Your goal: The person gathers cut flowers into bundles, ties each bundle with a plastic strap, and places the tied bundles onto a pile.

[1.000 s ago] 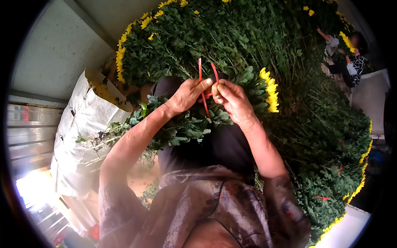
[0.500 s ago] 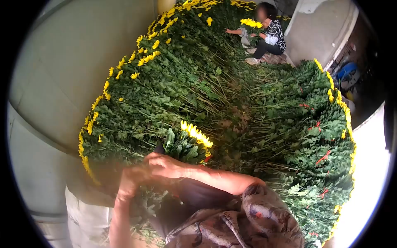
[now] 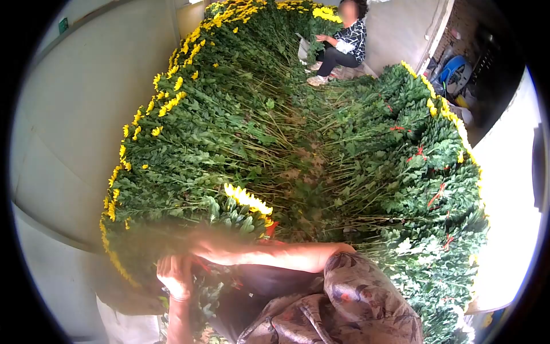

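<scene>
A bunch of yellow chrysanthemums (image 3: 247, 199) with dark green leaves lies across my lap, its flower heads pointing up and to the right. My left hand (image 3: 175, 276) is beside its lower leaves, fingers curled in; what they hold is hidden. Close by, my right hand (image 3: 207, 245) reaches across the bunch, its fingers smeared by motion. A thin red strip (image 3: 200, 264) shows between the two hands, and more red ribbon (image 3: 271, 230) is by the flower heads.
Long rows of cut chrysanthemums (image 3: 223, 132) lie on the left, and others (image 3: 424, 189) with red ties on the right. Bare floor (image 3: 306, 163) shows between them. A co-worker (image 3: 344, 43) sits at the back with flowers. A pale wall (image 3: 91, 120) stands at the left.
My view has shifted a little. My hands have moved slightly apart, the left fist now clearer and the right blurred. The co-worker's outstretched arm has drawn in toward the flowers.
</scene>
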Demonstrator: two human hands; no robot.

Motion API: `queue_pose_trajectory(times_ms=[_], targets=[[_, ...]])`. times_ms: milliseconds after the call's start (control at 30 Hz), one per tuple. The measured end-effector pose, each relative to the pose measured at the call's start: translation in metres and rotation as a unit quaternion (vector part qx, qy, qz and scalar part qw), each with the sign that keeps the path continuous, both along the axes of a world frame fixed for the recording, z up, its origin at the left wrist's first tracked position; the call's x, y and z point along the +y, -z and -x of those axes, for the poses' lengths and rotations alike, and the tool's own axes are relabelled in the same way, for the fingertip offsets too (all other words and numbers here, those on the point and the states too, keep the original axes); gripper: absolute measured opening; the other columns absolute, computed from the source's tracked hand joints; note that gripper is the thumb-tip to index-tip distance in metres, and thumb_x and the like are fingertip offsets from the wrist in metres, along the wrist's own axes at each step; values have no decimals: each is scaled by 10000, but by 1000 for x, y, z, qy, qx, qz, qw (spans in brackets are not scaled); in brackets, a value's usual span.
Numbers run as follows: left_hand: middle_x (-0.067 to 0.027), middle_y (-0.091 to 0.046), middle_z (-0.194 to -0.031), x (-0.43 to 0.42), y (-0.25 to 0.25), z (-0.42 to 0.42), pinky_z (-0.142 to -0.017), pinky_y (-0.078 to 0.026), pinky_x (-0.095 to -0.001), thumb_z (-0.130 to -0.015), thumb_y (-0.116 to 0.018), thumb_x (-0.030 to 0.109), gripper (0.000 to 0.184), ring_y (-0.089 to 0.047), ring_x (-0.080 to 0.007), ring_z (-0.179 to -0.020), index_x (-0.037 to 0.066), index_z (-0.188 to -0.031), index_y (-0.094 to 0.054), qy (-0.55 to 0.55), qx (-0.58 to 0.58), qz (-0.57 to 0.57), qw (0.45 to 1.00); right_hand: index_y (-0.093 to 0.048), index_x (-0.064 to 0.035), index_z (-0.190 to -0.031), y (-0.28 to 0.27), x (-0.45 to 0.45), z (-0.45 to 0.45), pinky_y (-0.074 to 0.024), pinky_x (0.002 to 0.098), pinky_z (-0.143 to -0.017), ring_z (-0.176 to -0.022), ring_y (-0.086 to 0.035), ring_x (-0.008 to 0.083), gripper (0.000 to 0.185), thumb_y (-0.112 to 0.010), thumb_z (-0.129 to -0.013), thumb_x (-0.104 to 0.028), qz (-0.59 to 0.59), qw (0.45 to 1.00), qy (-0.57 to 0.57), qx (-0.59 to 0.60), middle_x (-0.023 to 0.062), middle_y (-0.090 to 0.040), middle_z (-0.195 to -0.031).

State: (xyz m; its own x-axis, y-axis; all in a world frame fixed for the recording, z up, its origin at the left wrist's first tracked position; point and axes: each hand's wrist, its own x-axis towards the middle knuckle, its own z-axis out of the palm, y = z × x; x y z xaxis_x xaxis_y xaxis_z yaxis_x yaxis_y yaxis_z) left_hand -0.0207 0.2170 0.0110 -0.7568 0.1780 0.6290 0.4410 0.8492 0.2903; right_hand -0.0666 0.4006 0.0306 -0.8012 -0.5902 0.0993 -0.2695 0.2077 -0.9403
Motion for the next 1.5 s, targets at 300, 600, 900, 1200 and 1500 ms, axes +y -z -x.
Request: queue_pose_trajectory(times_ms=[300,600,900,1200,1500], targets=[[-83,-527,-663,0,7,-6,-587,-390,-395,-701,-617,62,101,-493,-296,-592,72,-708,-517,-40,-27,-19,999,-620,-12,-1005,-4,3,-8,-470,357,-748,-822,-594,255,229,-592,-889,-207,69,995,30,59,122,-604,-860],[-114,-550,-715,11,-4,-7,-613,-398,-400,-770,-567,61,32,-518,-322,-648,40,-795,-573,-13,-40,-30,999,-574,-6,-915,18,-1,15,-412,346,-871,-1032,-495,250,235,-593,-886,-239,10,993,-114,33,124,-499,-1083],[-116,-547,-717,7,-2,-3,-601,-396,-406,-790,-556,62,22,-511,-327,-637,41,-784,-562,-14,-55,-29,998,-572,23,-880,-9,10,10,-441,323,-780,-959,-519,213,200,-593,-878,-176,-3,993,-89,-75,120,-510,-1091],[-114,-540,-673,9,2,-1,-552,-379,-374,-768,-615,70,76,-505,-304,-597,38,-727,-560,-20,-46,-62,997,-576,6,-1009,9,7,13,-438,283,-791,-928,-497,153,210,-527,-906,-170,113,967,-78,-213,71,-493,-1112],[-124,-533,-611,-61,38,-24,-503,-373,-334,-716,-691,102,196,-480,-233,-527,6,-627,-545,-33,-295,-62,953,-559,-25,-930,38,43,-13,-456,339,-750,-797,-521,210,115,-578,-846,-100,-169,806,-271,499,76,-523,-840]])
